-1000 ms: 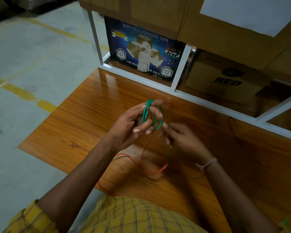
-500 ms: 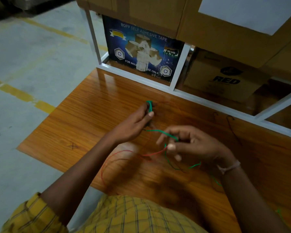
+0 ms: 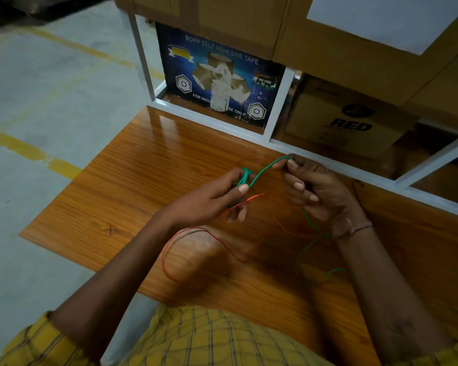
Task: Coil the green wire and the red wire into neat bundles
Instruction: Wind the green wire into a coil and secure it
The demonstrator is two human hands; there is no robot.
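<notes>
My left hand point(image 3: 214, 196) pinches a small bunch of green wire point(image 3: 263, 169) loops between thumb and fingers above the wooden table point(image 3: 122, 180). From that bunch a single green strand arcs up to the right into my right hand point(image 3: 311, 188), which grips it at the fingertips. The green wire then runs down behind my right wrist and trails loose on the table. The red wire point(image 3: 167, 249) lies loose on the table in a wide loop below my left forearm. One red end sticks out near my left fingers.
A white metal rack frame point(image 3: 214, 120) borders the table's far edge. It holds a blue adhesive-tape box point(image 3: 220, 83) and a brown carton marked RED point(image 3: 349, 120). Grey floor with yellow lines point(image 3: 24, 151) lies to the left.
My right hand has swung from low near the table up and to the far right, pulling the green strand taut from the bunch. My left hand has kept hold of the loops.
</notes>
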